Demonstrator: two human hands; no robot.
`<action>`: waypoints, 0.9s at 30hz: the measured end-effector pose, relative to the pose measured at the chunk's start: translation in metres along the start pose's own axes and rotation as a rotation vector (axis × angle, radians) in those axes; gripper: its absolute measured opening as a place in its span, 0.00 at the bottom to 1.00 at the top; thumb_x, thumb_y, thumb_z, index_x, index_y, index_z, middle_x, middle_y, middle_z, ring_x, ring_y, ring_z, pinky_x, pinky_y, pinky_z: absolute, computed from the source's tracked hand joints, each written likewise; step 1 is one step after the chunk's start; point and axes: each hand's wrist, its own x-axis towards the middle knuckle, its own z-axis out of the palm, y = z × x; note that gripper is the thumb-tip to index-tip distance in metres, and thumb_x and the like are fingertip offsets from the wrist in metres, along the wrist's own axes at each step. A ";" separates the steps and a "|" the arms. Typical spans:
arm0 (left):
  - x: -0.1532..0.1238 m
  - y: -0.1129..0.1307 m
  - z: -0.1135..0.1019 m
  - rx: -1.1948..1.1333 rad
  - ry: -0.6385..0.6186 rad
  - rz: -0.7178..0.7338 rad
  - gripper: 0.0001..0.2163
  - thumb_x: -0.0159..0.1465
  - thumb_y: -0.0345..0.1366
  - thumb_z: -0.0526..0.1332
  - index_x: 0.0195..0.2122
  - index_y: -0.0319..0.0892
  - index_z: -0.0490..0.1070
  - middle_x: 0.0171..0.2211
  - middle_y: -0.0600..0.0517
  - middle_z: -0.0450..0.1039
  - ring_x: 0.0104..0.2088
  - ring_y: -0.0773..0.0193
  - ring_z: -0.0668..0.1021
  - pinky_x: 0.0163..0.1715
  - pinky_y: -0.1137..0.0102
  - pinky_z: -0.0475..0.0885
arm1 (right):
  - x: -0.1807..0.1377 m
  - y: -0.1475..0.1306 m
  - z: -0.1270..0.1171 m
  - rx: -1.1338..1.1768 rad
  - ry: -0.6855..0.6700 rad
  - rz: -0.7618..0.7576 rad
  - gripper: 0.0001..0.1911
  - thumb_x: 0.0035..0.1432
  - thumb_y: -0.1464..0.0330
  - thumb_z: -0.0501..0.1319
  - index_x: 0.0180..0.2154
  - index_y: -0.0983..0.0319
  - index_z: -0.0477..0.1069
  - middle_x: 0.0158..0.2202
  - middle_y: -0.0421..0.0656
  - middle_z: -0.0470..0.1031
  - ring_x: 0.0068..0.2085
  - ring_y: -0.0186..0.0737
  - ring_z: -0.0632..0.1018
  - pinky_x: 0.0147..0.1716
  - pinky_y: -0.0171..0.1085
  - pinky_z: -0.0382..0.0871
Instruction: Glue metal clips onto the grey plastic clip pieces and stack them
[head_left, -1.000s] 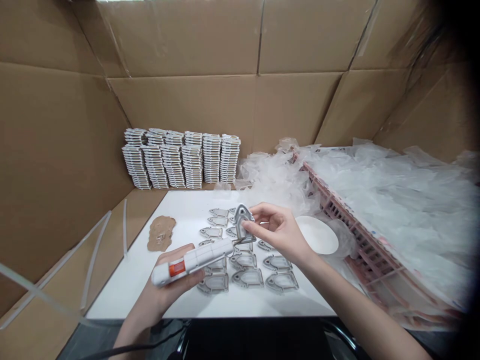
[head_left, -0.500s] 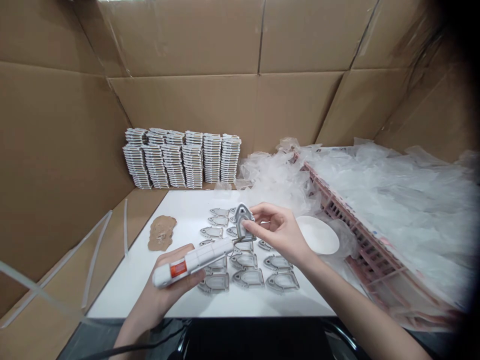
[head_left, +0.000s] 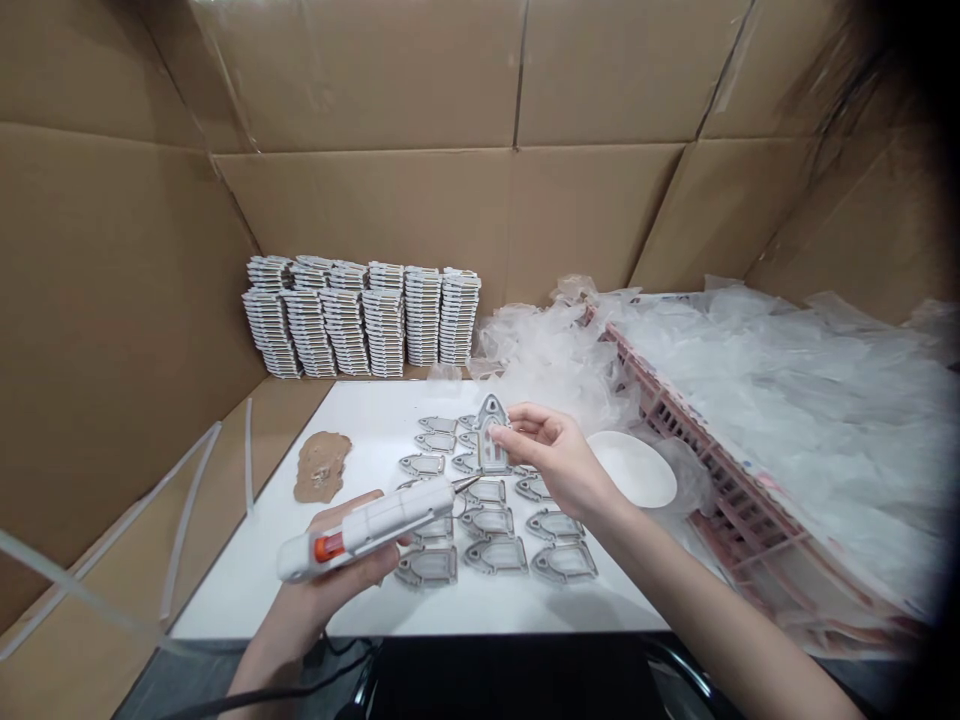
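At lower left of centre the left hand [head_left: 330, 585] lies palm up, its grip closed around a white glue gun [head_left: 367, 528] whose nozzle points right. At centre the right hand [head_left: 561, 462], reaching in from lower right, has its grip pinched on a grey pointed part [head_left: 493, 435]. The part is held upright, tip up, above rows of like parts [head_left: 491, 550] lying flat on the white bench [head_left: 255, 570].

We have one head-worn view, looking forward and down from close above the white tabletop [head_left: 360, 400]; cardboard walls [head_left: 375, 210] fill the frame's upper half.
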 end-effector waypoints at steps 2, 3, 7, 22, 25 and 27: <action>-0.002 0.002 -0.003 0.005 -0.082 0.023 0.11 0.59 0.43 0.62 0.30 0.40 0.69 0.26 0.51 0.70 0.24 0.66 0.68 0.24 0.71 0.63 | 0.004 0.000 -0.003 -0.002 0.013 0.019 0.17 0.44 0.59 0.71 0.33 0.63 0.73 0.28 0.40 0.74 0.28 0.31 0.73 0.28 0.32 0.68; -0.002 0.004 -0.004 0.025 -0.140 0.042 0.11 0.59 0.42 0.62 0.27 0.40 0.67 0.25 0.52 0.67 0.24 0.66 0.66 0.25 0.71 0.62 | 0.008 -0.001 -0.006 -0.030 0.010 0.020 0.17 0.44 0.59 0.70 0.34 0.63 0.73 0.29 0.40 0.74 0.29 0.32 0.73 0.28 0.33 0.68; -0.002 0.013 -0.005 0.087 -0.378 0.093 0.13 0.57 0.40 0.63 0.23 0.41 0.60 0.24 0.55 0.61 0.25 0.66 0.63 0.26 0.71 0.58 | 0.036 -0.004 -0.031 -0.391 -0.062 -0.079 0.15 0.50 0.60 0.66 0.36 0.63 0.74 0.33 0.43 0.76 0.30 0.34 0.74 0.30 0.35 0.67; -0.007 0.000 -0.021 0.157 -0.474 0.091 0.16 0.60 0.48 0.60 0.26 0.43 0.59 0.26 0.55 0.62 0.27 0.64 0.64 0.28 0.69 0.57 | 0.111 0.050 -0.060 -1.747 -0.451 0.146 0.13 0.42 0.81 0.66 0.32 0.64 0.77 0.35 0.49 0.80 0.37 0.47 0.79 0.27 0.33 0.58; -0.008 -0.002 -0.024 0.160 -0.470 0.082 0.17 0.60 0.48 0.61 0.25 0.43 0.58 0.25 0.55 0.61 0.26 0.64 0.64 0.28 0.69 0.57 | 0.109 0.050 -0.054 -1.735 -0.422 0.105 0.12 0.46 0.79 0.64 0.35 0.64 0.77 0.38 0.50 0.79 0.39 0.46 0.79 0.28 0.34 0.59; -0.008 -0.002 -0.024 0.168 -0.466 0.079 0.17 0.60 0.48 0.60 0.26 0.43 0.58 0.25 0.55 0.62 0.26 0.64 0.64 0.28 0.69 0.57 | 0.107 0.051 -0.045 -1.708 -0.402 0.038 0.11 0.53 0.77 0.61 0.39 0.62 0.76 0.41 0.48 0.79 0.41 0.43 0.78 0.31 0.33 0.60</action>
